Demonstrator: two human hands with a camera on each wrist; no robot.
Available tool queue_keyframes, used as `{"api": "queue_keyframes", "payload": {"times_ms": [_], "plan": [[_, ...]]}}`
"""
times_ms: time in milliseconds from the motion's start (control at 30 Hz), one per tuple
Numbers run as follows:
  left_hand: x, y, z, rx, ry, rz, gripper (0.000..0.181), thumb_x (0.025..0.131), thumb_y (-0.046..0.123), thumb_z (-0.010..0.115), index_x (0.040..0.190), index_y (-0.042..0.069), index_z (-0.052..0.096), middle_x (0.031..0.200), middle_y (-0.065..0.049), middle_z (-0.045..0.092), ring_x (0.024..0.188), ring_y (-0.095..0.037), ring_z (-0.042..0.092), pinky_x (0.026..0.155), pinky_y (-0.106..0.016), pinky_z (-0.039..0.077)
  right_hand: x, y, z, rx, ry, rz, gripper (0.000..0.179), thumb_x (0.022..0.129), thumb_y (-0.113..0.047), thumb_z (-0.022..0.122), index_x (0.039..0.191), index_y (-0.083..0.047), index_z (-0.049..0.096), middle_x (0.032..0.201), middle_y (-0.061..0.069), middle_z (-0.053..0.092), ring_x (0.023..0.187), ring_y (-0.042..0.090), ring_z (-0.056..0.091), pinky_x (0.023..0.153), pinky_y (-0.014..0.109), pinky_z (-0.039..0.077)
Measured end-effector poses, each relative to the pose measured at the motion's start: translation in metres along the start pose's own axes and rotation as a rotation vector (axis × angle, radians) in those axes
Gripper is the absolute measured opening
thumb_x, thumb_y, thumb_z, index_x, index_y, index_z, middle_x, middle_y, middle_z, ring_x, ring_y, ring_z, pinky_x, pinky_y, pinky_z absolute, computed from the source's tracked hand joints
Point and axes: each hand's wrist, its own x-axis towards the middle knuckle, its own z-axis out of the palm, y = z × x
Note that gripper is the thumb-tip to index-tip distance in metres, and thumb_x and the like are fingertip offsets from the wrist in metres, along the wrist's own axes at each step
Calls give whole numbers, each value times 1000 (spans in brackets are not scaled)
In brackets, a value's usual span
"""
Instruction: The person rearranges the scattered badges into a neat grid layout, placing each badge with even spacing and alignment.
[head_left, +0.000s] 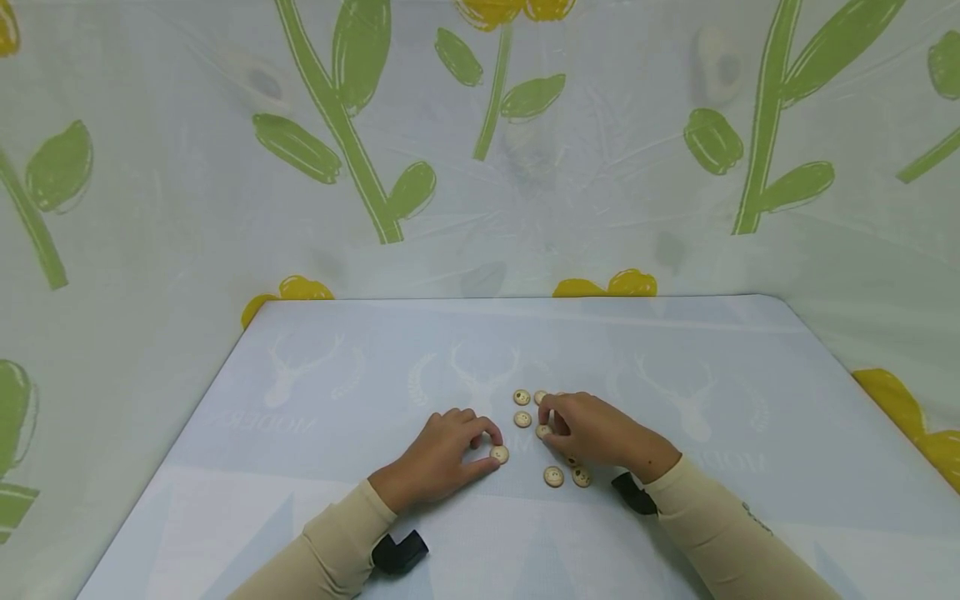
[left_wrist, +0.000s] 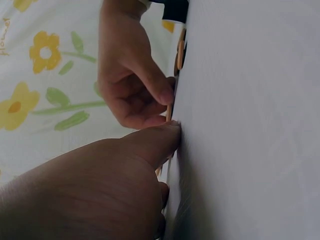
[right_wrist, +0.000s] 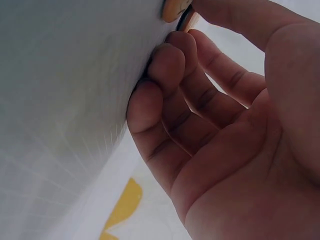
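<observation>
My left hand pinches a round pale wooden button at its edges between thumb and index finger, low on the tabletop. To the right, my right hand holds another wooden button between thumb and index finger. Beyond the hands lie a button with a dark spot and a plain button. Nearer me are a light button and a dark-spotted button. In the right wrist view, the other right fingers curl against the surface. My right hand partly covers several buttons.
All this rests on a pale table with faint deer-head prints. A flower-patterned cloth hangs behind it and along its sides. A black wrist device sits under the left sleeve, and another black device under the right.
</observation>
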Motion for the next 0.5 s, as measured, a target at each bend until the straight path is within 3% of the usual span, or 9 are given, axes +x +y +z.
{"api": "queue_keyframes", "payload": {"times_ms": [233, 500], "plan": [[0, 1, 0, 1, -1, -2, 21, 90, 39, 74, 106, 30, 65, 85, 13, 50, 83, -5, 45, 77, -31, 33, 2, 0, 1, 3, 6, 65, 11, 93, -20, 71, 100, -19, 62, 68, -4, 55, 60, 10, 51, 56, 25, 42], [1, 2, -1, -6, -15, -20, 21, 90, 39, 73, 107, 30, 65, 86, 13, 51, 84, -5, 45, 79, -31, 33, 2, 3, 1, -10, 27, 57, 12, 94, -21, 70, 102, -18, 62, 67, -5, 54, 59, 9, 50, 55, 25, 41]]}}
